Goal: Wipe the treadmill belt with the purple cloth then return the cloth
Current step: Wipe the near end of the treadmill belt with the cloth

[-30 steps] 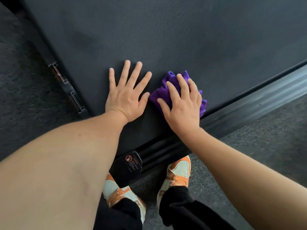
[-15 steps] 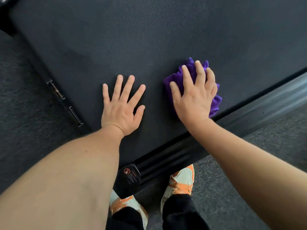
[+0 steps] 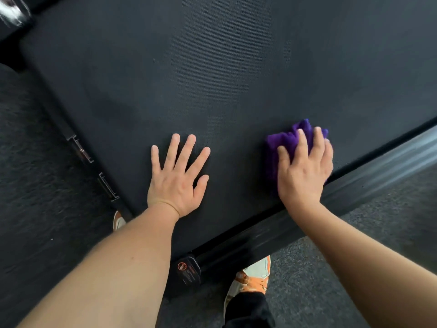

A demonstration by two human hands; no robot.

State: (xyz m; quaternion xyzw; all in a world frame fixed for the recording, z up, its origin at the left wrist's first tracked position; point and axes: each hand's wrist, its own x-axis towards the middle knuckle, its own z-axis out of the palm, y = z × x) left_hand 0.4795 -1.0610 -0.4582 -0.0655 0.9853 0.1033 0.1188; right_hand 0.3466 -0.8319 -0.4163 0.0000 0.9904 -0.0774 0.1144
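The dark treadmill belt (image 3: 224, 74) fills most of the view. My left hand (image 3: 178, 178) lies flat on it with the fingers spread and nothing in it. My right hand (image 3: 305, 166) presses the bunched purple cloth (image 3: 287, 140) onto the belt close to its right edge. The cloth shows beyond my fingertips and to the left of the palm; the rest is under the hand. Both hands are about a hand's width apart.
A ribbed side rail (image 3: 383, 171) runs along the belt's right edge, ending in a black end cap with a warning sticker (image 3: 186, 272). Dark carpet (image 3: 343, 263) surrounds the treadmill. My orange and white shoes (image 3: 250, 278) stand beside the rail's end. Metal brackets (image 3: 82, 150) line the left side.
My right hand has slid the cloth to the right and away along the belt's right edge, widening the gap to my left hand. The left hand has stayed flat on the belt.
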